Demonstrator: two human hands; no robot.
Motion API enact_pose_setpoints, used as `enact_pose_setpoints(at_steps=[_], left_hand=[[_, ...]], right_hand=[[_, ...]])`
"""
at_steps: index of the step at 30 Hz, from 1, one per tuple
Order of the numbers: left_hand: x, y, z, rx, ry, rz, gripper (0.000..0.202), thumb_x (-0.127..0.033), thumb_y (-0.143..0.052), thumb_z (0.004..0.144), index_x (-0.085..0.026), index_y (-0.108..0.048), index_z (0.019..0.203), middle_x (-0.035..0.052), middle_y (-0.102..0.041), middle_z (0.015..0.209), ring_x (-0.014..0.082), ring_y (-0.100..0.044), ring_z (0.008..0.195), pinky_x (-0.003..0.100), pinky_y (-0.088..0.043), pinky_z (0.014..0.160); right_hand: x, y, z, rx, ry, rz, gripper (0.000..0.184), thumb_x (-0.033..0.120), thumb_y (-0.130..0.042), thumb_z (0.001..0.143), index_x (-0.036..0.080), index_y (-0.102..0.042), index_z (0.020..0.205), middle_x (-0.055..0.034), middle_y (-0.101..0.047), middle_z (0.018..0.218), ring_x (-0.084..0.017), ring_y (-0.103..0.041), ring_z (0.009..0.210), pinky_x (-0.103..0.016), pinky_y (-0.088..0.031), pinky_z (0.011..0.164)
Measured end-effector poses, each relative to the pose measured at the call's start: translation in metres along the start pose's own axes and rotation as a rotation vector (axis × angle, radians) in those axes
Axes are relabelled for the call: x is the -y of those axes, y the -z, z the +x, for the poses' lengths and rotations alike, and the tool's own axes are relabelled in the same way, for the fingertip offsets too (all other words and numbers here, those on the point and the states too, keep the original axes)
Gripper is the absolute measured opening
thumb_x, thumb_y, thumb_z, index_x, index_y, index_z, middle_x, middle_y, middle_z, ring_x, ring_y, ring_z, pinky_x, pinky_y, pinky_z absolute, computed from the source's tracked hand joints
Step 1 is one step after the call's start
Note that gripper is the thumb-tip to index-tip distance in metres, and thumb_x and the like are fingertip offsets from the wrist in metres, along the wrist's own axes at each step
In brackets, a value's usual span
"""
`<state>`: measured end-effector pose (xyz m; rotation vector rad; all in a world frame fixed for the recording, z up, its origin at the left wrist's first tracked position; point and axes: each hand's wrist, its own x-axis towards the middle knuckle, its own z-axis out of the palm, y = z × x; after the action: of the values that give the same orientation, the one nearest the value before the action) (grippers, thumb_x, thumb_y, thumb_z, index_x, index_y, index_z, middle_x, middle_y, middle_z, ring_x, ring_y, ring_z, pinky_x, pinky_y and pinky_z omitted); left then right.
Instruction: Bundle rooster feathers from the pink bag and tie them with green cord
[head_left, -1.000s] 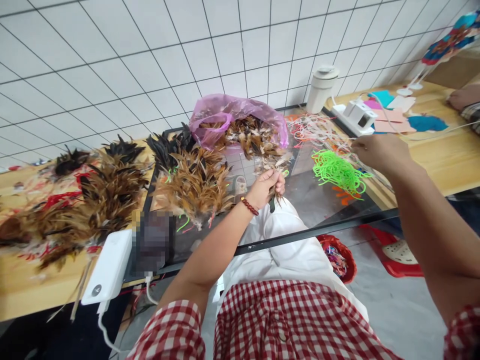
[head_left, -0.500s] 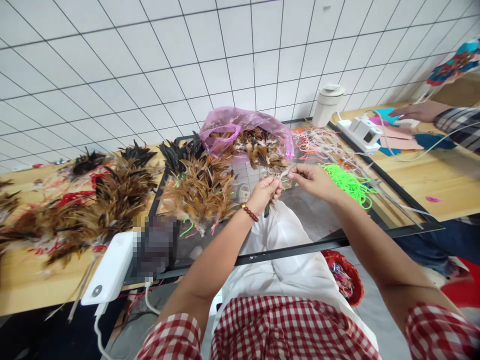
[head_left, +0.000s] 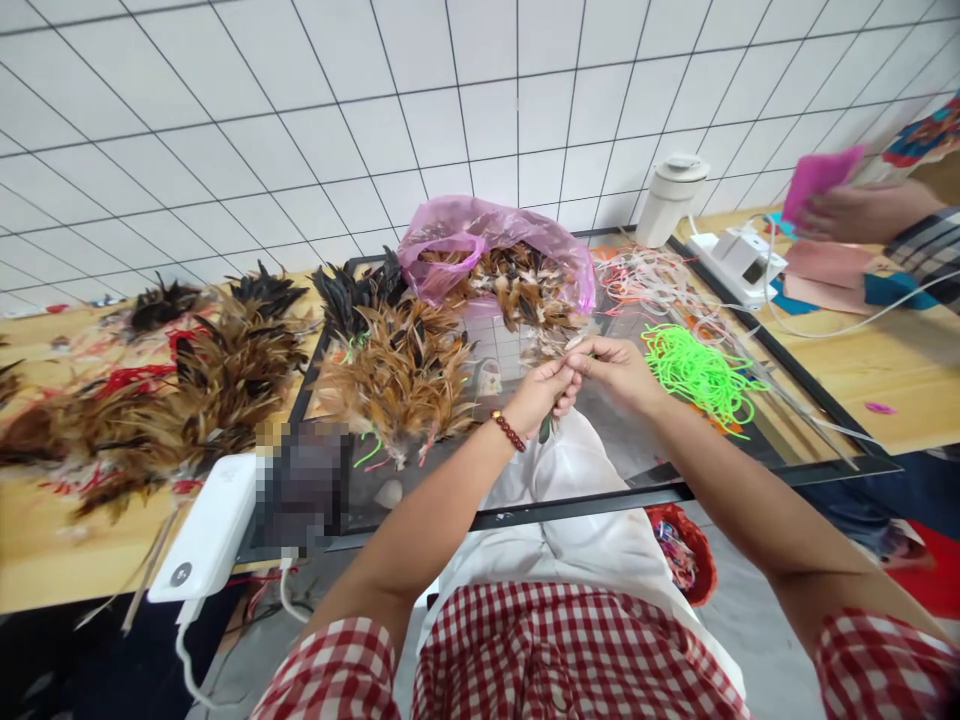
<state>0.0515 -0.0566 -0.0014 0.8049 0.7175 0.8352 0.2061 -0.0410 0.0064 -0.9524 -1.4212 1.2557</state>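
My left hand (head_left: 544,393) is closed round a small bunch of brown feathers (head_left: 553,347), whose dark stem end sticks out below the fist. My right hand (head_left: 613,366) pinches at the same bunch, touching the left hand above the glass table top (head_left: 637,440). A pink plastic bag of feathers (head_left: 495,250) lies just behind the hands. Tied brown feather bundles (head_left: 401,375) lie to the left of my hands. A heap of neon green cords (head_left: 694,365) lies to the right.
More feather bundles (head_left: 187,390) cover the wooden table at left, with a white power bank (head_left: 204,525) at its edge. A white cup (head_left: 670,198), a white device (head_left: 739,258) and pale cords (head_left: 645,280) sit behind. Another person's hand (head_left: 847,205) holds a pink sheet at far right. A red basket (head_left: 686,560) stands below.
My right hand came back from the cords at the right and joined my left hand at the feather bunch. The other person's hand lifted a pink sheet.
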Motion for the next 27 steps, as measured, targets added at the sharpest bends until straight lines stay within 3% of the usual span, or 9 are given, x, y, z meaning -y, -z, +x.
enact_pose_setpoints(at_steps=[4,9,12,14,17,20,24,27], left_hand=[[-0.007,0.003,0.001,-0.124,-0.102,0.041,0.025,-0.028,-0.065,0.09,-0.015,-0.053,0.073,-0.0068,-0.044,0.057,0.0012,-0.033,0.04,0.014,-0.019,0.041],[-0.011,0.008,0.004,-0.263,-0.175,0.233,0.027,-0.024,-0.057,0.093,-0.015,-0.054,0.068,-0.0074,-0.04,0.053,0.0018,-0.029,0.041,0.017,-0.019,0.043],[-0.006,0.011,0.006,-0.252,-0.176,0.428,0.029,-0.026,-0.059,0.091,-0.015,-0.056,0.065,-0.0068,-0.042,0.051,0.0031,-0.031,0.043,0.018,-0.022,0.046],[-0.003,0.013,0.006,-0.158,-0.134,0.54,0.03,-0.03,-0.062,0.089,-0.015,-0.058,0.063,-0.0058,-0.044,0.051,0.0041,-0.035,0.045,0.019,-0.024,0.047],[-0.001,0.013,0.003,0.102,-0.041,0.626,0.037,-0.044,-0.07,0.081,-0.014,-0.06,0.063,-0.0034,-0.048,0.053,0.0054,-0.04,0.048,0.02,-0.027,0.048],[-0.004,0.012,-0.001,0.25,-0.046,0.567,0.05,-0.062,-0.074,0.071,-0.014,-0.06,0.064,-0.0036,-0.046,0.053,0.0051,-0.038,0.047,0.021,-0.025,0.047],[-0.005,0.012,0.0,0.171,-0.132,0.346,0.053,-0.066,-0.075,0.068,-0.017,-0.055,0.069,-0.0067,-0.042,0.053,0.0032,-0.028,0.043,0.02,-0.018,0.045],[-0.003,0.014,0.005,-0.017,-0.18,0.269,0.041,-0.055,-0.07,0.078,-0.018,-0.054,0.07,-0.0076,-0.039,0.054,0.004,-0.025,0.043,0.021,-0.017,0.046]], right_hand=[[-0.005,0.021,0.004,0.003,0.112,-0.31,0.04,0.058,-0.077,0.078,0.021,-0.079,0.093,-0.0046,-0.075,0.084,-0.017,-0.065,0.073,-0.032,-0.051,0.071],[-0.005,0.038,-0.002,0.139,0.359,-0.669,0.025,0.041,-0.069,0.09,0.02,-0.077,0.082,-0.0049,-0.071,0.074,-0.016,-0.063,0.067,-0.03,-0.046,0.066],[0.0,0.032,-0.006,0.123,0.54,-0.641,0.022,0.036,-0.064,0.095,0.021,-0.074,0.084,-0.005,-0.07,0.077,-0.016,-0.064,0.073,-0.03,-0.049,0.07],[0.003,0.027,-0.007,0.138,0.61,-0.602,0.022,0.037,-0.063,0.096,0.022,-0.073,0.083,-0.0059,-0.07,0.082,-0.017,-0.066,0.079,-0.03,-0.051,0.074],[0.005,0.023,-0.006,0.211,0.557,-0.534,0.027,0.043,-0.063,0.095,0.023,-0.075,0.082,-0.0062,-0.071,0.084,-0.017,-0.065,0.08,-0.031,-0.051,0.075],[-0.001,0.023,-0.004,0.184,0.343,-0.399,0.036,0.055,-0.067,0.09,0.021,-0.073,0.077,-0.004,-0.069,0.076,-0.016,-0.062,0.072,-0.03,-0.05,0.07],[-0.013,0.02,-0.004,0.049,0.146,-0.277,0.046,0.064,-0.071,0.082,0.019,-0.069,0.075,-0.0025,-0.068,0.072,-0.015,-0.059,0.067,-0.03,-0.048,0.068],[-0.017,0.012,-0.007,0.04,0.242,-0.412,0.042,0.059,-0.067,0.087,0.019,-0.069,0.074,-0.0035,-0.068,0.071,-0.016,-0.06,0.068,-0.031,-0.047,0.068]])
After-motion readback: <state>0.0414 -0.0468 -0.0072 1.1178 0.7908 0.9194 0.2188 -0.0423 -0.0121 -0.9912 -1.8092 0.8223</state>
